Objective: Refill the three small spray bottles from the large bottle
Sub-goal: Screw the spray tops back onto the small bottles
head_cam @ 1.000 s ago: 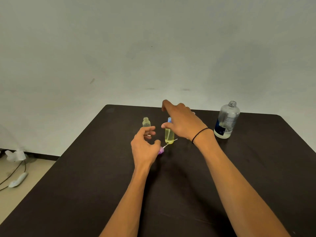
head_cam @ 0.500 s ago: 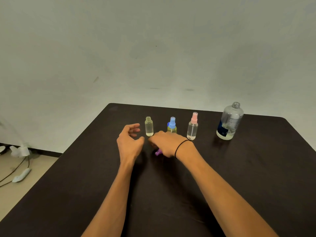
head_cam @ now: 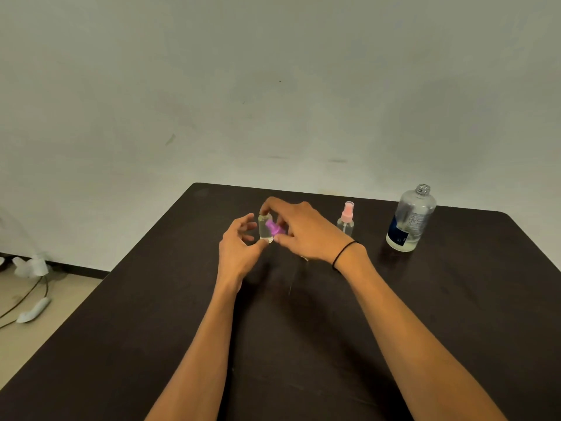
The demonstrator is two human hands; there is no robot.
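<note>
A small uncapped clear bottle (head_cam: 264, 230) stands on the dark table (head_cam: 303, 329). My right hand (head_cam: 306, 232) holds a purple spray cap (head_cam: 274, 229) right in front of that bottle. My left hand (head_cam: 239, 247) is open beside the bottle, its thumb close to the base; contact is unclear. A pink-capped spray bottle (head_cam: 346, 220) stands to the right. The blue-capped bottle is hidden behind my right hand. The large clear bottle (head_cam: 409, 220) with a dark label stands uncapped at the far right.
A pale wall rises just behind the table's far edge. On the floor at the left lie white objects (head_cam: 32, 309) and dark cables (head_cam: 18, 302). The table's left edge runs diagonally toward me.
My right hand picked the purple spray cap off the table and lifted it to the uncapped small bottle. My left hand moved in closer to that bottle. The blue-capped bottle became covered.
</note>
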